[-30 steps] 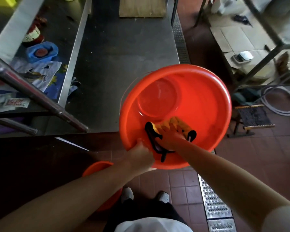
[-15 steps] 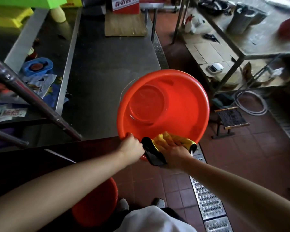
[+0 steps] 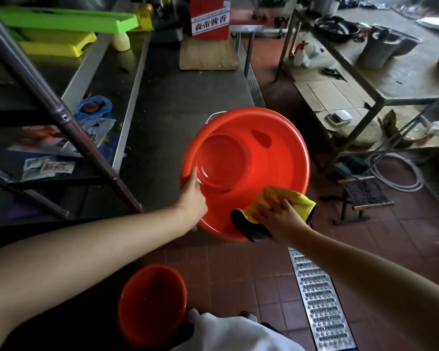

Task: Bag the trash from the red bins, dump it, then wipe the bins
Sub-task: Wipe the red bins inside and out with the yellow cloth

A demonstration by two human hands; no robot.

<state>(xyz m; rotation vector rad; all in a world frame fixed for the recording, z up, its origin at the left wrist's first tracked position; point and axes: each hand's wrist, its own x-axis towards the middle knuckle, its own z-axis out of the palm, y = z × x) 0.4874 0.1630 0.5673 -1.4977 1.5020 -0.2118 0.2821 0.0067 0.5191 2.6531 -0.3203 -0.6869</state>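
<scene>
red bin (image 3: 264, 158), the big one, is held up over the near edge of the steel table (image 3: 162, 102), tipped so its open mouth faces the camera, with a thin wire handle showing at its far rim. steel table runs from the near left away to the far middle, with a wooden board (image 3: 208, 55) and a red box (image 3: 209, 19) at its far end. second red bin (image 3: 151, 304), smaller in view, stands on the tiled floor (image 3: 238, 274) near the person's feet, mouth up. metal drain grate (image 3: 322, 300) runs along the floor at near right. left hand (image 3: 194, 200) grips the big bin's near-left rim, thumb inside against the wall, the other fingers hidden behind the rim. yellow cloth (image 3: 281, 201) with a black edge lies on the bin's near-right rim. right hand (image 3: 280, 217) clutches the cloth, fingers curled into it, pressing it to the rim.
</scene>
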